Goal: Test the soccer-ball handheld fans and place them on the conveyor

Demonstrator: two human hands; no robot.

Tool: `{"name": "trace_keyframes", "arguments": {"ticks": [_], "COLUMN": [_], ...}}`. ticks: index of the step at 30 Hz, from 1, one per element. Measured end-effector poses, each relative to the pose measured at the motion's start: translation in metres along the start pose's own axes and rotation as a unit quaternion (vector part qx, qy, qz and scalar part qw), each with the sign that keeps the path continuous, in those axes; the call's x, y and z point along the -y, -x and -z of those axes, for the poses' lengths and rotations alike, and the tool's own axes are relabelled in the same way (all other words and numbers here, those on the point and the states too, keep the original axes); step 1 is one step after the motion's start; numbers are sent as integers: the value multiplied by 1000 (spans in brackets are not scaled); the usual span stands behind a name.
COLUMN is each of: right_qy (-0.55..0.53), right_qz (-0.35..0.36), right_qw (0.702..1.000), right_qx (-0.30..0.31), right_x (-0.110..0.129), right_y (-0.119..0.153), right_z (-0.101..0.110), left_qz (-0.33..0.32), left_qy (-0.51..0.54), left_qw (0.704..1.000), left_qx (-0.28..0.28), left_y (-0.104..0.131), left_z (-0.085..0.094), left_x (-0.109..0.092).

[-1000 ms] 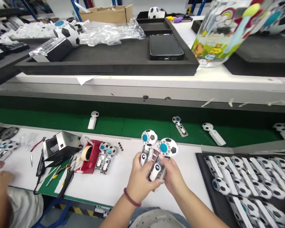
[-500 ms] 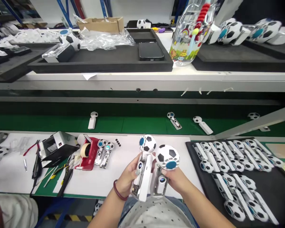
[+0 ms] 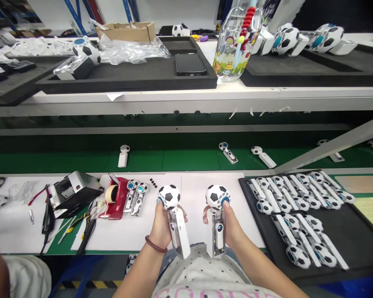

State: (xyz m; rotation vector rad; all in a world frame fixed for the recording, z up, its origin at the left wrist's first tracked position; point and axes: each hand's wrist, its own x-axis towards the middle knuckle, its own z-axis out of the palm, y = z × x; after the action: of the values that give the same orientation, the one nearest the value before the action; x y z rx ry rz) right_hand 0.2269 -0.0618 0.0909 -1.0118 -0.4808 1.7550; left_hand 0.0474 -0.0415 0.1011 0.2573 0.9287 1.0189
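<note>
My left hand (image 3: pixel 161 232) is closed around a handheld device with a soccer-ball head (image 3: pixel 179 234); its smooth white back faces up and a strip of clear side shows. The thumb lies by the blue disc on the ball's left. Closed on a second soccer-ball device (image 3: pixel 216 236) is my right hand (image 3: pixel 233 227), its thumb at the blue disc on the ball. Through that handle's exposed front I see inner parts and a small lit display. Both devices are held upright, apart from each other, above the white paper (image 3: pixel 191 198) near my lap.
Rows of similar devices fill part of a black tray (image 3: pixel 338 223) at right. Left of my hands are two more devices (image 3: pixel 136 199), a red tape dispenser (image 3: pixel 119 200), a black box (image 3: pixel 76 192) and tools. Further devices lie on the green belt (image 3: pixel 186 159), below a shelf (image 3: pixel 143 99).
My hands have moved apart, separating the two devices. Each device has been turned, the left ball's disc now at its left edge. The view has shifted slightly.
</note>
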Motion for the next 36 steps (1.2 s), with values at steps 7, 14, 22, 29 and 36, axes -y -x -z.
{"name": "trace_keyframes", "arguments": {"ticks": [7, 14, 22, 29, 36], "right_qy": [26, -152, -140, -93, -41], "right_qz": [46, -169, -171, -111, -95], "right_qw": [997, 963, 973, 989, 994], "right_qx": [-53, -144, -72, -1, 41], "right_x": [-7, 4, -18, -7, 5], "right_y": [5, -1, 12, 22, 35], "right_z": [-8, -8, 10, -7, -23], "left_qz": [50, 110, 66, 65, 44], "left_qy": [17, 47, 7, -15, -40], "left_qw": [997, 988, 997, 996, 993], "left_qx": [-60, -93, -30, 61, 99], "left_y": [5, 4, 13, 32, 40], "left_z": [-2, 6, 23, 14, 9], "left_x": [8, 18, 31, 18, 7]}}
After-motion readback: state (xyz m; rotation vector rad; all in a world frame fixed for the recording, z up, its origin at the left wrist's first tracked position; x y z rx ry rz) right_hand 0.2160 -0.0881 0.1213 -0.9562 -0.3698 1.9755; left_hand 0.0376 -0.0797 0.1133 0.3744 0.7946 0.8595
